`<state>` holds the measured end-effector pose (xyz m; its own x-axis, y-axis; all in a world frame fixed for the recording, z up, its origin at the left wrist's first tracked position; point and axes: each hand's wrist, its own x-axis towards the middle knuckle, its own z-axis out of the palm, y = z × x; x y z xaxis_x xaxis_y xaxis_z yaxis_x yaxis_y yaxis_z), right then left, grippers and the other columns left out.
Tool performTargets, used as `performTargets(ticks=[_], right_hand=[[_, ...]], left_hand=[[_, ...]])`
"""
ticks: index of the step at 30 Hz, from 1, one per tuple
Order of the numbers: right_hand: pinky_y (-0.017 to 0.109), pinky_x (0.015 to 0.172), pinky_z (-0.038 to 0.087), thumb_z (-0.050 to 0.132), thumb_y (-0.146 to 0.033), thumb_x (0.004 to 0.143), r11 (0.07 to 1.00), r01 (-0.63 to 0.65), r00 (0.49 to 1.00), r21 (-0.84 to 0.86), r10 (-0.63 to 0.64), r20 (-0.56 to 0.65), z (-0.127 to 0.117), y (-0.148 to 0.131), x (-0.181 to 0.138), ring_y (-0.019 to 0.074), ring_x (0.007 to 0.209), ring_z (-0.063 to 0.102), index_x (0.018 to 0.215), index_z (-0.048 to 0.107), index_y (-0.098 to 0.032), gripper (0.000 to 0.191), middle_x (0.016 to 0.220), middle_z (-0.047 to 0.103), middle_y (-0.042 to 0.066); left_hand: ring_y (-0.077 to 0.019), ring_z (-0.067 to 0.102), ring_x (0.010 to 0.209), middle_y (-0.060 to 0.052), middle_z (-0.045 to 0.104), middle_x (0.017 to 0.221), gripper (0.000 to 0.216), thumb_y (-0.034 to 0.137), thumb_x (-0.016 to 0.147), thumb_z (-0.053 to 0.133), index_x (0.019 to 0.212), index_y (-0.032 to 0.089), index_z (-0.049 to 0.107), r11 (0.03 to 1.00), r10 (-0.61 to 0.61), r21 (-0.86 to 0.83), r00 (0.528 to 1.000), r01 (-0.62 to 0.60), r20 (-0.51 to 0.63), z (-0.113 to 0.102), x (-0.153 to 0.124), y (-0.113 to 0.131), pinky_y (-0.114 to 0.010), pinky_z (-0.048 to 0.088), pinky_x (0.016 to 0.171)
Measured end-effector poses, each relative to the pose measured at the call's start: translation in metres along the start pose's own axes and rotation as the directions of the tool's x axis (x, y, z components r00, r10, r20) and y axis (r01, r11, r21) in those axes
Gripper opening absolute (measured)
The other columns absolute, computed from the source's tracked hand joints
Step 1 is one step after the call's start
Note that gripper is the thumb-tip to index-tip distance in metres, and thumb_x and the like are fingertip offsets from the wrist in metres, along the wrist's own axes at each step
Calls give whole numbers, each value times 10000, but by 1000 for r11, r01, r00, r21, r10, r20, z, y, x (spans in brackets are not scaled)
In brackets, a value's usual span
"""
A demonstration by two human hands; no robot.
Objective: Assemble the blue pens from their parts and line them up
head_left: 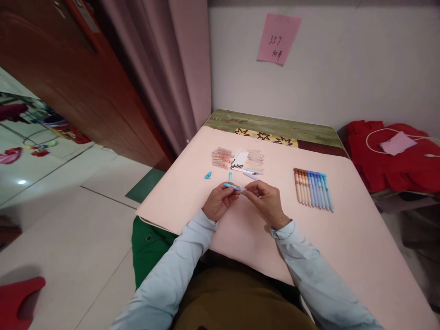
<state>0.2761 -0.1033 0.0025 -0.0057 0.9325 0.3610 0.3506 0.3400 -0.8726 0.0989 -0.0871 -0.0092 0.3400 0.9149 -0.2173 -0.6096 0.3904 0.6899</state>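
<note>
My left hand (219, 201) is closed round a light blue pen part (233, 186), held level just above the table. My right hand (266, 201) pinches at the pen part's right end, where something small and pale shows between the fingertips; its kind is too small to tell. Just beyond the left fingers lies a short blue tube (230, 176). A few small blue pieces (208, 175) sit to its left. Farther back are clear plastic pieces (222, 157), thin white refills with black ends (239, 160) and pale pen barrels (255, 160).
A row of finished-looking pens (312, 189), brown through blue, lies on the right of the pale pink tabletop (357, 238). Red cloth (378, 160) with a white cable rests beyond the right edge. A brown door (103, 91) and curtain (172, 59) stand at the left.
</note>
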Motion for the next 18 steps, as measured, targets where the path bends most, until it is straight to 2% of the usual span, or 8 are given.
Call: performTargets(ticks=[3, 8, 13, 18], right_hand=[[268, 619, 551, 751, -437, 766, 991, -66, 998, 113, 64, 23, 2, 2, -1, 142, 624, 643, 879, 688, -199, 271, 724, 695, 15], [297, 698, 580, 767, -405, 756, 962, -110, 993, 250, 99, 58, 3, -2, -1, 159, 715, 680, 931, 676, -192, 290, 828, 716, 40], [325, 757, 581, 770, -384, 763, 887, -160, 986, 433, 120, 119, 2, -7, 0, 163, 772, 686, 974, 658, -203, 299, 901, 717, 44], [313, 695, 568, 747, -372, 790, 860, -186, 982, 475, 145, 123, 3, -5, 0, 143, 689, 666, 957, 668, -200, 252, 815, 708, 22]], left_hand=[[-108, 665, 751, -46, 703, 821, 160, 178, 770, 745, 892, 123, 659, 1000, -15, -1, 1000, 15, 12, 0, 0, 1, -198, 535, 706], [-118, 663, 717, -40, 692, 810, 166, 201, 780, 738, 904, 127, 657, 1000, -19, -6, 999, 19, 33, 1, -2, 2, -219, 541, 673], [-112, 655, 704, -43, 685, 782, 145, 212, 796, 725, 877, 106, 667, 1000, -23, -15, 999, 23, 37, 1, -2, 3, -206, 537, 653], [-116, 657, 702, -53, 692, 813, 118, 191, 812, 701, 880, 102, 667, 998, -34, -45, 999, 35, 26, -1, -1, 4, -213, 541, 647]])
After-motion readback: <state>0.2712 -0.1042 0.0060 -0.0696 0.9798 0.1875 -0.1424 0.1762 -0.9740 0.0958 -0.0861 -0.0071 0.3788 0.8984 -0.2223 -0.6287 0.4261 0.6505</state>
